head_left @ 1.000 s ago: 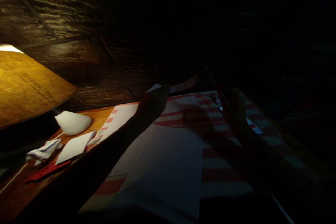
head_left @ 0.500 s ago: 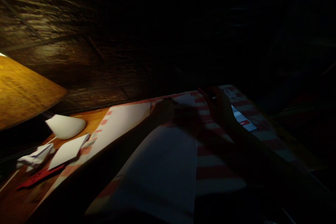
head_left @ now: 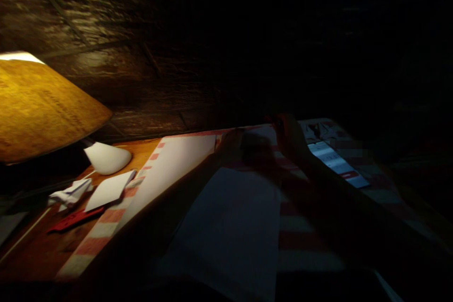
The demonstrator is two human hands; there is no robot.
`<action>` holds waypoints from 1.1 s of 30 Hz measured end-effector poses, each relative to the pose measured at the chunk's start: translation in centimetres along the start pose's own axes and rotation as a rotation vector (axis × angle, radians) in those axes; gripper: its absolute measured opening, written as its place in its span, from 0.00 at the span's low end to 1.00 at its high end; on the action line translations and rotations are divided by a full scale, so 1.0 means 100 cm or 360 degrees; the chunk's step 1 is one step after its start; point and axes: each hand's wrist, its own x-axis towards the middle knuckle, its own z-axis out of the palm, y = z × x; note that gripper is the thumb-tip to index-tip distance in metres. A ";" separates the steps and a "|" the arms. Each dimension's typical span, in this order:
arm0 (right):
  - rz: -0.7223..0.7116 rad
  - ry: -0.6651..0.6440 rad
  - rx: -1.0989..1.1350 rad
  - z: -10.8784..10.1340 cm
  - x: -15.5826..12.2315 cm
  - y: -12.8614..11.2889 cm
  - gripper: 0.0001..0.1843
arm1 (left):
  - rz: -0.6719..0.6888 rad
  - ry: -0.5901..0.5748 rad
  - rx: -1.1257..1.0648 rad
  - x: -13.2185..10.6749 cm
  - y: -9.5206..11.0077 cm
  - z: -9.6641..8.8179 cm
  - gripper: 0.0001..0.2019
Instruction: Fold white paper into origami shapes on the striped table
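Wall (head_left: 88, 56), rough and mostly in darkness, fills the upper half of the frame. Below it a wooden table (head_left: 46, 259) shows at lower left, with a red-and-white striped cloth (head_left: 94, 245) spread across the middle and right. An amber lampshade (head_left: 46, 108) stands at the left edge.

A dim sheet (head_left: 237, 226) lies on the cloth at lower centre, its long axis running from mid-frame down towards the bottom edge. Its upper edge is just below the left hand (head_left: 231, 139), which is nearer to it than the right. A bright sheet (head_left: 180, 151) slants from centre towards lower left, its far right corner at or close beside the left hand; the left forearm runs down between the two sheets. Whether the left fingers are apart, together or pressing on paper, I cannot tell: too dark.

The right hand (head_left: 288, 134) sits at upper centre-right, fingers seemingly curled, well apart from the dim sheet's lower end; whatever may be in its grip is lost in shadow.

Right of that wrist lies a lit phone (head_left: 338, 165), slanting down to the right. At lower left are a white lamp base (head_left: 109, 158), a white pad (head_left: 111, 191), crumpled paper (head_left: 71, 193) and a slim red object (head_left: 76, 219).
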 end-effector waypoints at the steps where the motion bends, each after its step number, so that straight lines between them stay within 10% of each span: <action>1: 0.0016 -0.0026 -0.0012 0.002 -0.003 0.002 0.10 | 0.0003 -0.0004 -0.0014 0.000 -0.002 -0.002 0.31; 11: -0.0015 -0.0089 -0.0184 0.012 -0.007 0.014 0.13 | 0.0082 0.0144 -0.0326 -0.070 -0.066 -0.059 0.15; 22: -0.0097 -0.0515 -0.0448 0.023 -0.019 0.026 0.18 | 0.0193 0.0026 -0.0487 -0.107 -0.032 -0.045 0.12; 33: -0.0126 -0.0234 -0.0209 0.016 -0.022 0.013 0.18 | 0.0242 -0.0024 -0.0597 -0.111 -0.034 -0.044 0.07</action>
